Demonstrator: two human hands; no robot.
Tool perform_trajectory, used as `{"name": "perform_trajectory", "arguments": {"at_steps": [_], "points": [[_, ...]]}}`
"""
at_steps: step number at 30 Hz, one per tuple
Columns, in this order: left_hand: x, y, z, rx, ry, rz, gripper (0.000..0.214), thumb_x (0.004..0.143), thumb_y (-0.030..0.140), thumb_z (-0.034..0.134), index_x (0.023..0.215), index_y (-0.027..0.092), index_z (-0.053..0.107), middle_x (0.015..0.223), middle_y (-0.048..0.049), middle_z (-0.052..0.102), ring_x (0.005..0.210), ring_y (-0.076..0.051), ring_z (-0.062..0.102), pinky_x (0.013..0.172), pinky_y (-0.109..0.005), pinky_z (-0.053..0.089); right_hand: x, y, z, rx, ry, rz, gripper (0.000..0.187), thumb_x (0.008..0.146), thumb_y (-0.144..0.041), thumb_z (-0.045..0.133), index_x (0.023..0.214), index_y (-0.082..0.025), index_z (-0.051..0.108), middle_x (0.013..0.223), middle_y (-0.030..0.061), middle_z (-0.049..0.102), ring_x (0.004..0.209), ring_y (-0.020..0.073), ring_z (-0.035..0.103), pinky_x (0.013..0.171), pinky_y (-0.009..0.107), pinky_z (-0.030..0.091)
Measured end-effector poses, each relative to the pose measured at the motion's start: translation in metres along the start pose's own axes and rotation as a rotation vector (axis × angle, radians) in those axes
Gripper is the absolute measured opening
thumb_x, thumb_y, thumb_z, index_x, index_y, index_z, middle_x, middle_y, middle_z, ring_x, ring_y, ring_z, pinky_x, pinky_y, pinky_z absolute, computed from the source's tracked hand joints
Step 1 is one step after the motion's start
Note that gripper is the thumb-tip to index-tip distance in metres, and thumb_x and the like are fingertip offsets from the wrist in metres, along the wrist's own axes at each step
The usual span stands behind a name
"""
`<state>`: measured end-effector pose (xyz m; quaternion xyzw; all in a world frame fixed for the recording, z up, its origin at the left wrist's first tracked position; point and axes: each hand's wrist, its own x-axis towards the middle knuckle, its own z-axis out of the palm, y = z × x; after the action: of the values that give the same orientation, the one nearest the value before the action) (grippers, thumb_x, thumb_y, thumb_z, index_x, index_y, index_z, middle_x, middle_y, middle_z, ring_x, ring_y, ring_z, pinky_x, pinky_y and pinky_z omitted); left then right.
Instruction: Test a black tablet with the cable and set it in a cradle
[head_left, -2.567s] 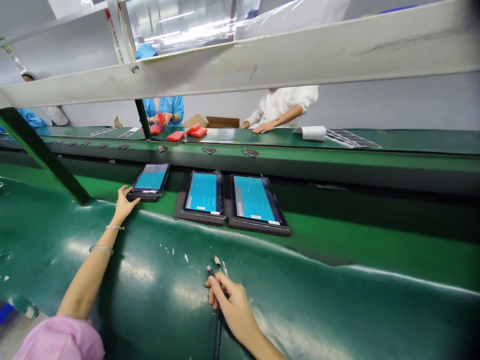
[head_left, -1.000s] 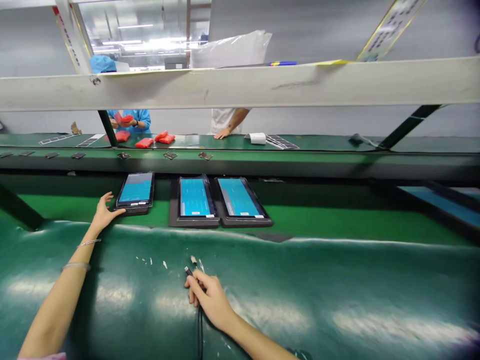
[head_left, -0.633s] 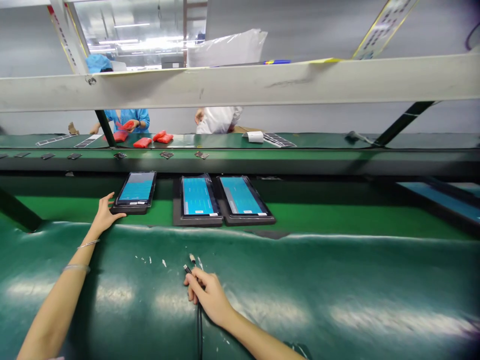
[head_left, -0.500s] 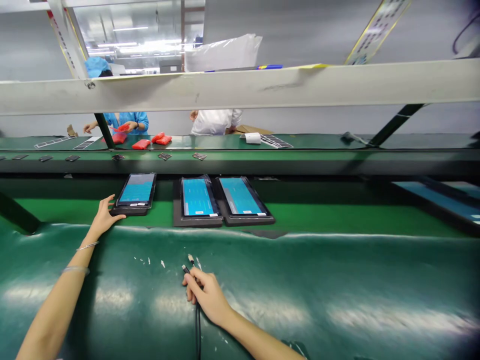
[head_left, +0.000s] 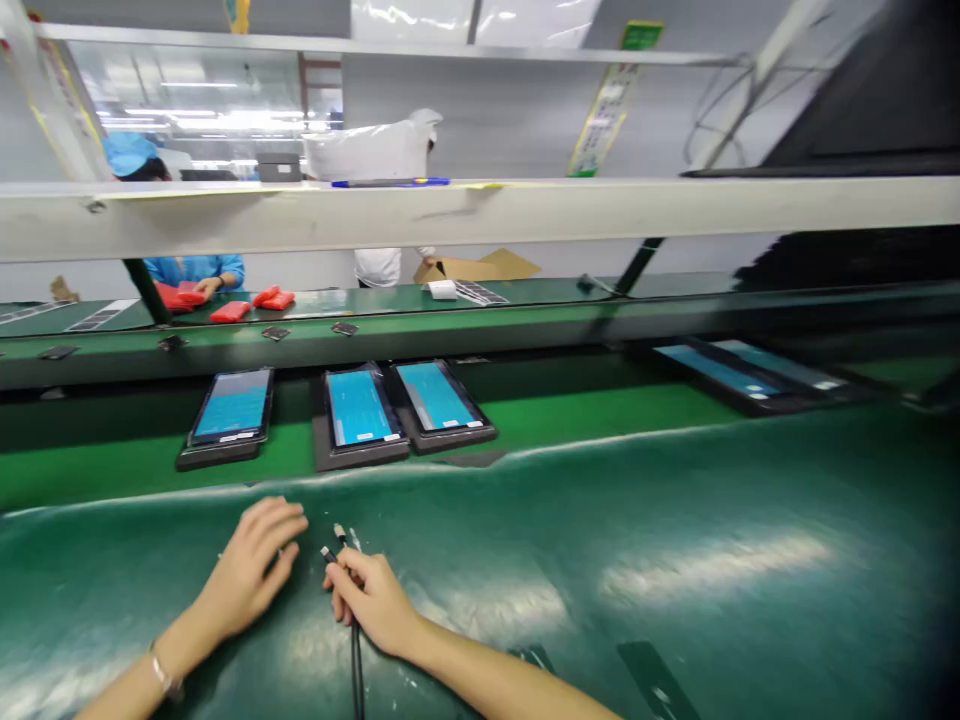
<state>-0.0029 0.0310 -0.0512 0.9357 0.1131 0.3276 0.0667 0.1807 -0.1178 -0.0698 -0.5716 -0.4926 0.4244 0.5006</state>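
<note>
Two black USB cables (head_left: 357, 665) are pinched in my right hand (head_left: 379, 602), their plugs sticking out past the fingers above the green mat (head_left: 480, 560). My left hand (head_left: 259, 555), fingers stretched and holding nothing, is just left of the plugs, over the mat. Beyond it a tablet (head_left: 232, 405) with a lit blue screen lies on a dark pad on the green belt (head_left: 555, 400). Farther right, a second tablet (head_left: 363, 408) and a third tablet (head_left: 436, 396) rest side by side on dark pads, screens lit.
More lit tablets (head_left: 716, 370) lie on the belt at the far right. Red packets (head_left: 230, 312) sit on the back bench near a person in blue (head_left: 196, 270). A white shelf beam (head_left: 525, 210) crosses above the belt, with a pen (head_left: 390, 183) on it.
My left hand has let go of the leftmost tablet and come back toward my right hand. The view has turned right. My right hand still holds the cables.
</note>
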Motion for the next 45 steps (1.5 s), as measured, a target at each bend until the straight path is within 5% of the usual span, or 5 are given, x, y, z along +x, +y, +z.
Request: {"name": "perform_trajectory", "arguments": {"at_steps": [3, 6, 13, 32, 45], "points": [[-0.002, 0.066, 0.016, 0.087, -0.072, 0.52, 0.047, 0.087, 0.011, 0.053, 0.132, 0.021, 0.061, 0.134, -0.0065, 0.061, 0.128, -0.027, 0.05, 0.114, -0.042, 0.043, 0.0, 0.002, -0.001, -0.05, 0.045, -0.008, 0.043, 0.091, -0.059, 0.057, 0.067, -0.023, 0.059, 0.053, -0.0065, 0.055, 0.05, 0.0139, 0.054, 0.051, 0.025, 0.044], [-0.001, 0.097, 0.029, 0.175, -0.026, 0.682, 0.037, 0.091, 0.025, 0.061, 0.128, 0.029, 0.066, 0.14, -0.0011, 0.057, 0.126, -0.025, 0.053, 0.116, -0.038, 0.041, 0.001, 0.003, -0.001, -0.091, 0.068, 0.01, 0.039, 0.092, -0.052, 0.057, 0.066, -0.022, 0.063, 0.053, -0.0068, 0.054, 0.052, 0.0132, 0.053, 0.051, 0.024, 0.042], [0.003, 0.091, 0.048, 0.188, 0.025, 0.638, 0.022, 0.098, 0.04, 0.054, 0.102, 0.034, 0.075, 0.149, 0.0078, 0.047, 0.15, -0.028, 0.02, 0.128, -0.046, -0.001, -0.001, -0.006, -0.003, -0.177, 0.073, -0.009, 0.037, 0.091, -0.045, 0.057, 0.061, -0.023, 0.056, 0.052, -0.0077, 0.048, 0.049, 0.0116, 0.045, 0.048, 0.024, 0.036], [-0.006, 0.093, 0.049, 0.08, -0.008, 0.56, 0.017, 0.094, 0.034, 0.069, 0.111, 0.033, 0.072, 0.149, 0.0057, 0.048, 0.141, -0.025, 0.035, 0.125, -0.044, 0.004, 0.002, 0.008, -0.002, -0.225, 0.04, -0.019, 0.032, 0.089, -0.041, 0.052, 0.062, -0.023, 0.049, 0.054, -0.0078, 0.046, 0.051, 0.0118, 0.042, 0.049, 0.025, 0.032], [-0.008, 0.091, 0.042, 0.118, -0.144, 0.556, 0.023, 0.101, 0.041, 0.056, 0.119, 0.034, 0.069, 0.158, 0.0064, 0.036, 0.142, -0.022, 0.034, 0.124, -0.041, 0.008, 0.002, 0.001, -0.006, -0.229, -0.018, -0.018, 0.031, 0.092, -0.043, 0.049, 0.067, -0.024, 0.048, 0.056, -0.0076, 0.046, 0.054, 0.0133, 0.044, 0.052, 0.027, 0.032]]}}
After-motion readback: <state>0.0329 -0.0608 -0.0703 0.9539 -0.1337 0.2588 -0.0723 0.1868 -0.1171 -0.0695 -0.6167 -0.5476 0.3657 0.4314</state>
